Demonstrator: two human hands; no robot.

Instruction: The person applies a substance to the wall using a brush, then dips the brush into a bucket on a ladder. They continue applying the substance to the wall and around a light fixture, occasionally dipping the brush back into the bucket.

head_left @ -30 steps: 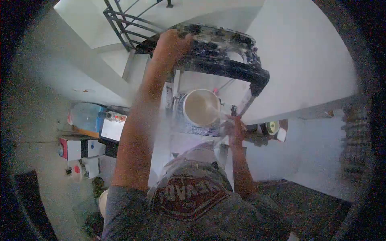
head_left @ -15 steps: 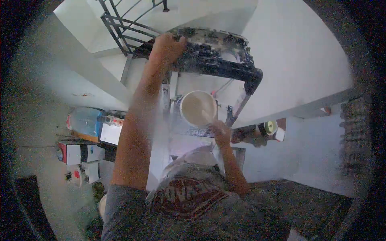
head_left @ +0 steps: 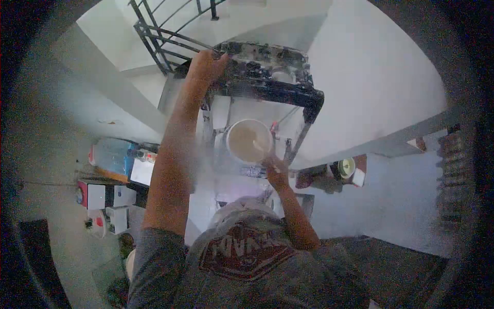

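Note:
My left hand point(head_left: 208, 67) is closed on the near-left corner of the top of a dark, paint-spattered stepladder point(head_left: 267, 87). Below that top, a white bucket point(head_left: 228, 135) stands on the ladder and holds a beige, paint-like liquid point(head_left: 244, 138). At the bucket's lower right rim is my right hand point(head_left: 277, 172), its fingers closed around a tool. A pale part of this tool point(head_left: 259, 147) reaches into the bucket; its kind is blurred and I cannot make it out.
A black metal stair railing point(head_left: 170, 38) rises behind the ladder at upper left. White walls point(head_left: 381, 77) flank it. Far below on the left are a large blue bottle point(head_left: 116, 154) and several boxes point(head_left: 95, 195). To the right sits a round greenish container point(head_left: 346, 167).
The ladder top and bucket appear slightly further left in view. My right hand has shifted a little left and stays at the bucket rim, while my left hand keeps hold of the ladder.

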